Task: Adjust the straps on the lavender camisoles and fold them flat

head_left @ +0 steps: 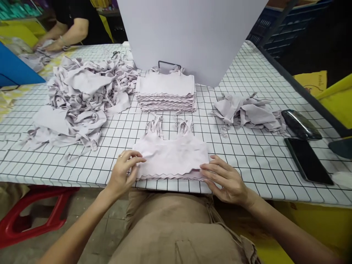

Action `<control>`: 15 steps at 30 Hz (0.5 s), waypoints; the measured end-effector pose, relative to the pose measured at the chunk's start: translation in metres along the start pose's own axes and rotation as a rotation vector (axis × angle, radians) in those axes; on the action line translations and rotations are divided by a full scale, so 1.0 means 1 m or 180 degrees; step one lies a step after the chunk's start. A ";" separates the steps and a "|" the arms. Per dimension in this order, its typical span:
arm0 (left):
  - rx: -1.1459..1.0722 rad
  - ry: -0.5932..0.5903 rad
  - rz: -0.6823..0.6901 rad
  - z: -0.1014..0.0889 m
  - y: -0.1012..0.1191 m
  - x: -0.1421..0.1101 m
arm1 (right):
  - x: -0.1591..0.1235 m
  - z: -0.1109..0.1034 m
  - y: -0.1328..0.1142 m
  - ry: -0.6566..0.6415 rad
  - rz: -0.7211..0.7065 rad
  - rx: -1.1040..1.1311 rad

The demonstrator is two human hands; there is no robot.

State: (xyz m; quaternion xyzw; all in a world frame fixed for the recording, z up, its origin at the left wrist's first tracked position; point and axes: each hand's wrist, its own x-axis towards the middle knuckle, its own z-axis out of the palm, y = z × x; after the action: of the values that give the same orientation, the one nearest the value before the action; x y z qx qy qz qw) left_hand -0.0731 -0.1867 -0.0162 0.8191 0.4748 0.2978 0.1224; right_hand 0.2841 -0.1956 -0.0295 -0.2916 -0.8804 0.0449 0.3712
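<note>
Lying flat on checked tablecloth in head view: pale strapped garment, straps pointed toward neat stack. Left edge of garment touched by fingertips of left hand, fingers partly curled; grip cannot be determined. Right lower corner of garment touched by right hand, fingers slightly bent, hem raised beside fingertips; pinch cannot be confirmed. Neat stack placed directly beyond garment; tangled heap, beyond and left of garment; small pile and phone, right of garment.

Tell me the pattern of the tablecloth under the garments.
White with a black grid; the tablecloth shows best in the head view.
</note>
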 end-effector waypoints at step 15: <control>-0.0392 0.0172 -0.0719 0.031 -0.052 0.095 | 0.127 0.047 0.070 -0.0168 0.0338 0.0473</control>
State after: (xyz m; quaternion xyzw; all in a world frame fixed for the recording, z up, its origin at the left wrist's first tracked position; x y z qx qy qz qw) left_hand -0.0563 -0.0763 -0.0305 0.7430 0.5480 0.3326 0.1924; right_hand 0.2152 -0.0623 -0.0049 -0.3083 -0.8674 0.1374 0.3656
